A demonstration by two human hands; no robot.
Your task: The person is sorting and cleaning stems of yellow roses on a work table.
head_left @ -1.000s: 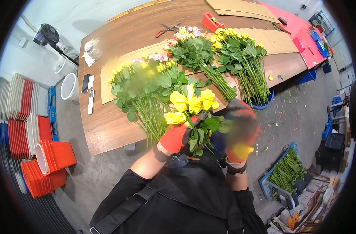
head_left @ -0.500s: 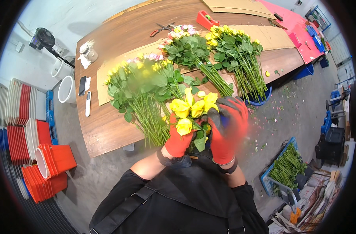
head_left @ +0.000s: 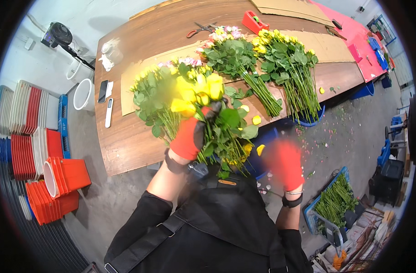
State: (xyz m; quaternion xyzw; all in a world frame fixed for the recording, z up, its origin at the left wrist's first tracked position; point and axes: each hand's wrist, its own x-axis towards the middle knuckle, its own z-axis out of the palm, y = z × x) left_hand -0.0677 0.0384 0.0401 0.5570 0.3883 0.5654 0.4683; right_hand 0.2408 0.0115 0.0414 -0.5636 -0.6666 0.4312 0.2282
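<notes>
My left hand (head_left: 190, 136), in a red and black glove, is closed around a bunch of yellow roses (head_left: 200, 93) with green leaves. The blooms tilt up over the near table edge, and the stems run down toward my apron. My right hand (head_left: 285, 164), in a matching glove, is apart from the bunch, to its right. Motion smears its fingers, so I cannot make out whether they hold anything. A loose yellow petal (head_left: 260, 149) shows just left of it. Below the bunch stands a blue bucket (head_left: 262, 141) with yellow petals around it.
On the wooden table (head_left: 126, 150) lie yellow roses with long stems (head_left: 303, 98), pink roses (head_left: 226, 34), scissors (head_left: 200, 30) and a red tape dispenser (head_left: 254, 22). Orange buckets (head_left: 71, 175) are stacked left. A blue cart (head_left: 315, 214) with cut stems stands right.
My left hand has moved left and lifted the roses over the table edge. My right hand has left the blooms and moved right and down. Loose yellow petals now show between them.
</notes>
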